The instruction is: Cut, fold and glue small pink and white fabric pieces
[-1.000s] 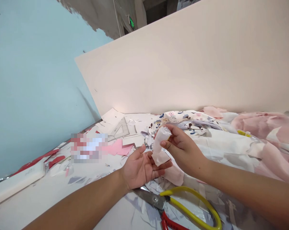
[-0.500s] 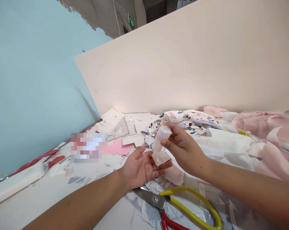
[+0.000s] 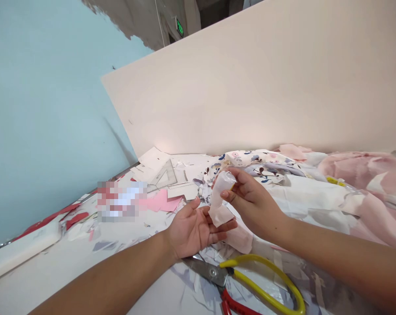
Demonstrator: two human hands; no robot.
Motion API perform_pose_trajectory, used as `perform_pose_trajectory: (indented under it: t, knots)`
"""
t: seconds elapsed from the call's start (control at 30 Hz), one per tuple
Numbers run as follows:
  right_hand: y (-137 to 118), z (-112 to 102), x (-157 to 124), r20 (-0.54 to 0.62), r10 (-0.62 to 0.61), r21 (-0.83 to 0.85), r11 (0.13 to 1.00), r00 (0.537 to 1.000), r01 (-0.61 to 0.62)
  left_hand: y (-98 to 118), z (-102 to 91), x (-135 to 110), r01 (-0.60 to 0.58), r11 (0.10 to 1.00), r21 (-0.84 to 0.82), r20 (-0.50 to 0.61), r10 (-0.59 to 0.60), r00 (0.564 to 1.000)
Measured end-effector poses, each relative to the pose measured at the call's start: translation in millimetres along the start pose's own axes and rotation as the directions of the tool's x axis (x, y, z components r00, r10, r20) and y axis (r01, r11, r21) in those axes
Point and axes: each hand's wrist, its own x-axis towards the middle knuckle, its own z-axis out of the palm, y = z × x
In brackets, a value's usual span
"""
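My right hand (image 3: pixel 250 199) pinches the top of a small pale pink fabric strip (image 3: pixel 219 197), with something small and yellow showing between its fingers. The strip hangs down onto my left hand (image 3: pixel 193 227), which lies palm up with fingers stretched out beneath it, touching the strip's lower end. Just below both hands, large scissors (image 3: pixel 240 280) with yellow and red handles lie on the table.
Floral cloth (image 3: pixel 250 164) and pink fabric (image 3: pixel 365 175) pile up at the right. Paper pieces, a clear set square (image 3: pixel 165 175), pink scraps (image 3: pixel 161 202) and red scraps litter the white table (image 3: pixel 53 275). A tall beige board (image 3: pixel 266 87) stands behind, a light blue wall at left.
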Motion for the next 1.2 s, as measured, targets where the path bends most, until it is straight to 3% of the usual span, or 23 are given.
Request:
perform_pose_trajectory:
  t: [0.73, 0.93, 1.2]
  knots:
    - [0.1, 1.6, 0.1, -0.009, -0.024, -0.002, 1.000, 1.000, 0.024, -0.9, -0.9, -0.7, 0.004, 1.000, -0.008, 0.008, -0.004, 1.000]
    - [-1.7, 1.7, -2.8, -0.010, 0.030, 0.030, 0.999, 0.999, -0.030, -1.3, -2.8, 0.5, -0.005, 0.999, -0.038, 0.045, 0.007, 0.999]
    - [-3.5, 1.9, -1.8, -0.007, 0.046, 0.039, 0.998, 0.999, -0.046, -0.8, -1.4, 0.0, 0.003, 1.000, -0.020, 0.014, -0.003, 1.000]
